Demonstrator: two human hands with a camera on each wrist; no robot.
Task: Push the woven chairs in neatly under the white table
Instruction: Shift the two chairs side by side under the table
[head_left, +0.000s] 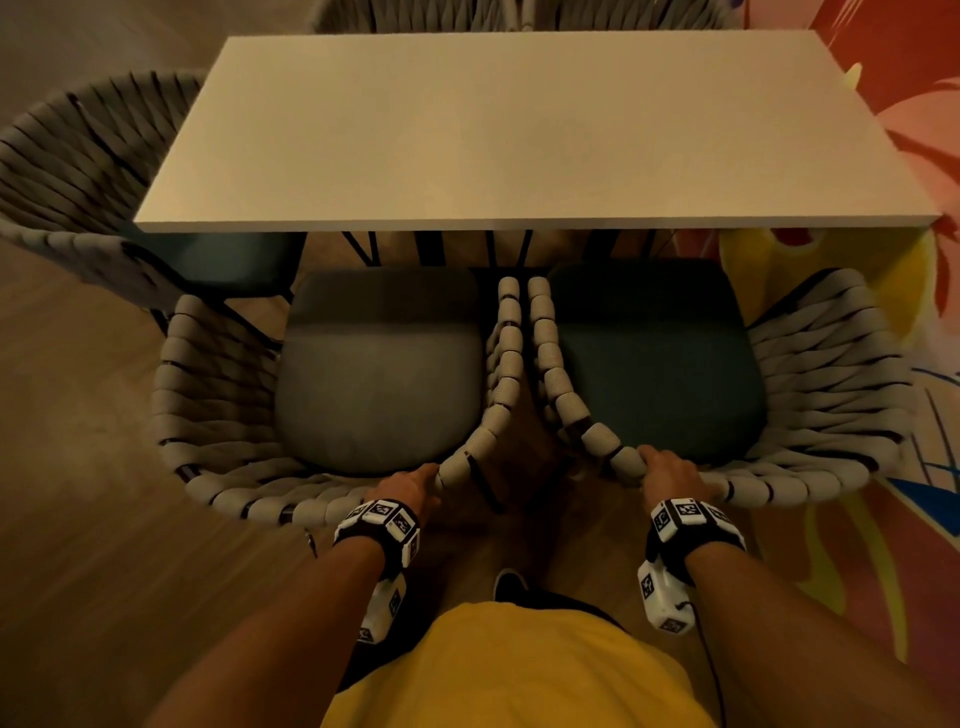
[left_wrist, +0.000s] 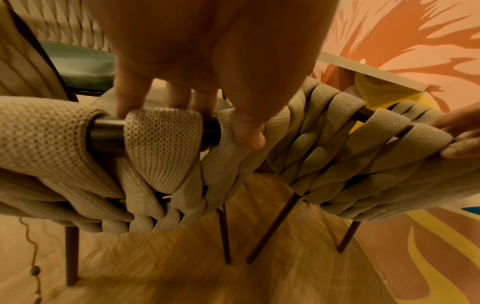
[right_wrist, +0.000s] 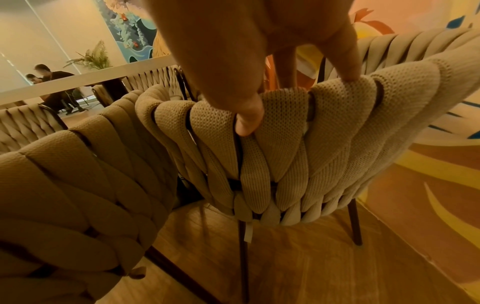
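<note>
A white worktop (head_left: 519, 135) stands on a wooden plank floor (head_left: 93, 545), its right end beside a bright floor and wall painting (head_left: 893, 519) in orange, yellow and pink. At the worktop's near edge two woven chairs sit side by side, their inner arms almost touching and the fronts of their seats tucked just under that edge. The left chair (head_left: 223, 415) has a grey cushion, the right chair (head_left: 831, 395) a dark teal one. The left hand (head_left: 410, 486) grips the top rail of the left chair's back near its inner corner, fingers curled over the woven straps (left_wrist: 166, 131) and dark metal tube. The right hand (head_left: 670, 475) grips the right chair's back rail the same way, thumb pressed on the weave (right_wrist: 280, 127). A third woven chair (head_left: 72, 171) stands at the worktop's left end, and another at the far edge. The right wrist view shows a potted plant (right_wrist: 92, 56) and seated people (right_wrist: 49, 78) far back in the room.
</note>
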